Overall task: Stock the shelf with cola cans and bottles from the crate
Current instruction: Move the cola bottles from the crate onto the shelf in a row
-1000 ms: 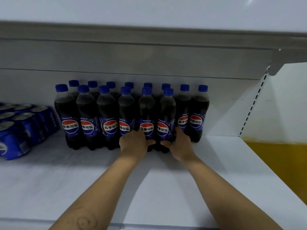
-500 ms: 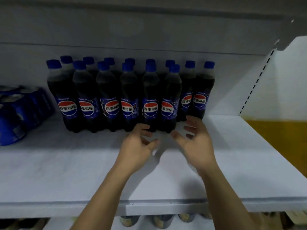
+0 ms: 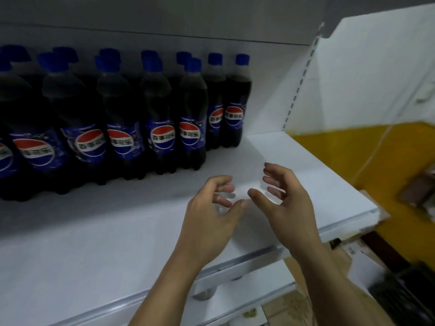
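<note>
Stock status: cola bottles (image 3: 162,128), two rows deep, upright, at back-left of shelf (image 3: 94,243). Front row touching side by side; rear row runs further right. Est. part done: bare shelf in front & to right could take more. Cans, crate: not in view. Item: dark cola, blue caps, blue labels w/ red-white-blue logo facing out. My left hand (image 3: 211,212) & right hand (image 3: 287,203): both empty, fingers loosely curled, over shelf, apart from bottles.

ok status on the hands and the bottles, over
Left hand open, empty. Right hand open, empty. Cola bottles upright on shelf, clear of both hands. Nothing in the way.
</note>
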Demonstrator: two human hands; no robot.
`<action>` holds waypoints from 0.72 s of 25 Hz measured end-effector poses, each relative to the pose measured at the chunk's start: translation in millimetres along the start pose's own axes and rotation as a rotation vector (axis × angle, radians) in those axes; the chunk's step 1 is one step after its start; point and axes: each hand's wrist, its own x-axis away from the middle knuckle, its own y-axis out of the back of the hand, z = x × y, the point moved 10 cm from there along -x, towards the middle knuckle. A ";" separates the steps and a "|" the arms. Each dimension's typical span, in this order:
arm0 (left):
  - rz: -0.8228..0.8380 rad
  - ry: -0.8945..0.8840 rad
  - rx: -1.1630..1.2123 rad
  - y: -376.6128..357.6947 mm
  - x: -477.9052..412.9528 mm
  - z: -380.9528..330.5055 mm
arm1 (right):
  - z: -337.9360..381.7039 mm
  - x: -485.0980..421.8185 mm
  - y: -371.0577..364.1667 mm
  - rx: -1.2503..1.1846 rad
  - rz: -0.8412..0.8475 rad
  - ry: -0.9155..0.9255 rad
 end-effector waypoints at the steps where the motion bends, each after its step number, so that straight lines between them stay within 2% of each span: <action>1: 0.014 -0.011 0.003 -9.6 0.4 -3.9 | -4.5 3.7 11.2 0.009 -0.019 -0.011; 8: 0.154 -0.065 0.029 -103.7 14.1 -43.0 | -40.5 33.2 115.0 -0.039 -0.166 -0.050; 11: 0.197 -0.088 0.036 -163.4 27.8 -64.8 | -68.9 54.7 178.8 -0.046 -0.257 -0.086; 18: 0.420 -0.140 0.004 -335.2 80.5 -112.3 | -150.7 126.3 340.0 -0.091 -0.475 -0.237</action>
